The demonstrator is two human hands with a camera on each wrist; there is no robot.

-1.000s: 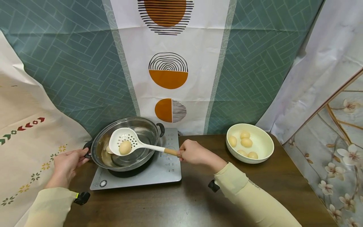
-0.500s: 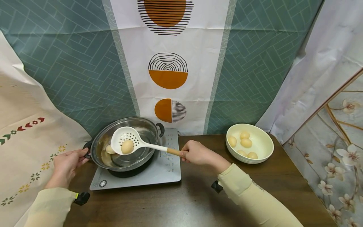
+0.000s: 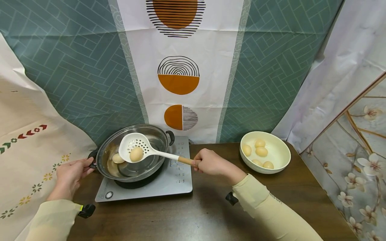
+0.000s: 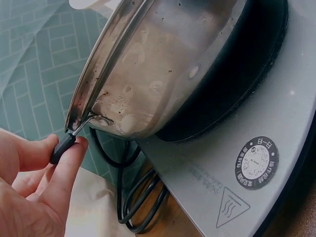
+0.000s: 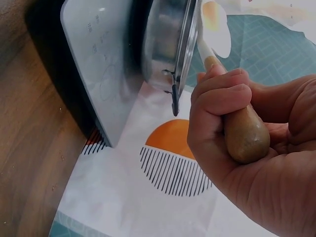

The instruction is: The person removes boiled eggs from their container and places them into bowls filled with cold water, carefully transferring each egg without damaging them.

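Observation:
My right hand (image 3: 210, 162) grips the wooden handle of a white slotted spoon (image 3: 163, 154), fingers wrapped round its end in the right wrist view. One egg (image 3: 136, 154) lies in the spoon's perforated bowl, which is over the steel pot (image 3: 150, 170). A second egg (image 3: 118, 158) is inside the pot, just left of the spoon. My left hand (image 3: 71, 174) pinches the pot's black side handle (image 4: 63, 148) between thumb and fingers. The pot stands on a grey induction cooktop (image 3: 144, 193).
A cream bowl (image 3: 281, 152) with several eggs stands at the right rear of the dark wooden table (image 3: 169, 221). Behind the cooktop hangs a patterned green and white cloth (image 3: 208, 87). A coiled black cable (image 4: 126, 197) lies by the cooktop's left side.
The slotted spoon with its egg has shifted slightly right and up over the pot, uncovering more of the egg in the pot. My left hand has stayed on the handle.

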